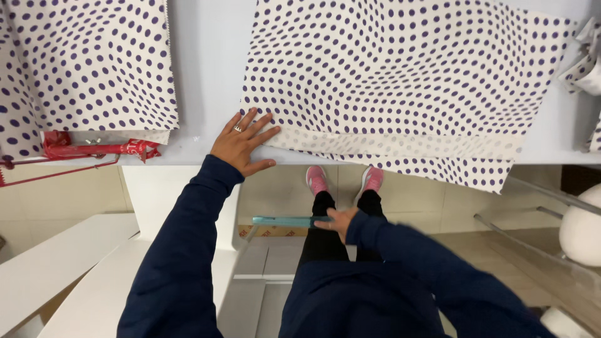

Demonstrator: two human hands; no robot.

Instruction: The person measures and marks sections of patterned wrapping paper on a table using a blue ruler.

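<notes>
Left hand (241, 143) lies flat, fingers spread, on the dotted fabric (400, 81) at the worktop (206, 69) edge; right hand (338, 222) pinches a teal ruler (285, 221) below. Fabric looks soft, light, likely slippery; best pinned near its edge.

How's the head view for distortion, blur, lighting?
Head view: wide-angle warp bends the dotted fabric and table edge; right hand with the teal ruler slightly motion-blurred; left hand sharp; light even, shadows soft, no glare.
</notes>
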